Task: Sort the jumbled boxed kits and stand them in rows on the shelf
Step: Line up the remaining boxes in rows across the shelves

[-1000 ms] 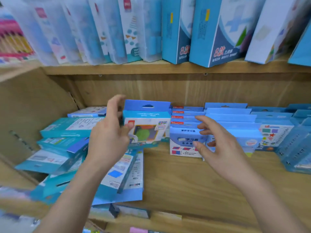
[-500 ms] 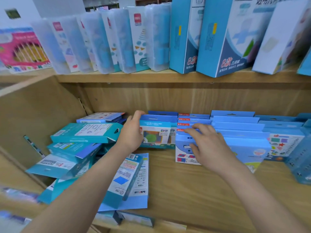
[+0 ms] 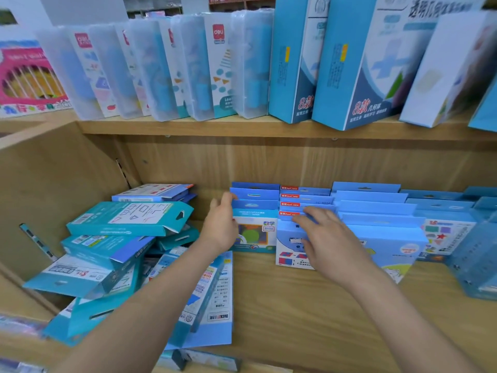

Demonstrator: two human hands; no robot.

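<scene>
The left hand [image 3: 219,230] lies with straight fingers against the nine-o'clock side of the leftmost standing row, its fingertips up by the hang tabs. It grasps nothing that shows. At its three o'clock the right hand [image 3: 330,246] is released, with spread fingers resting on the top edge of the white-fronted kit [image 3: 289,251] at the head of the next row.

The wooden shelf [image 3: 309,313] fills the lower view. Tall boxes [image 3: 357,63] line the board at twelve o'clock.

From centre out to three o'clock, the standing rows [image 3: 376,211] of blue kits are upright, one behind another, so that share looks sorted. At eight o'clock the jumbled pile [image 3: 107,251] of teal kits lies flat and crooked, stacked on each other. By my judgement that pile is the work left, roughly a third of the stock.

At six o'clock of the left hand, the flat kits [image 3: 212,305] lie face up near the front edge. The picture-fronted kit [image 3: 255,234] stands just beside the left palm.
</scene>
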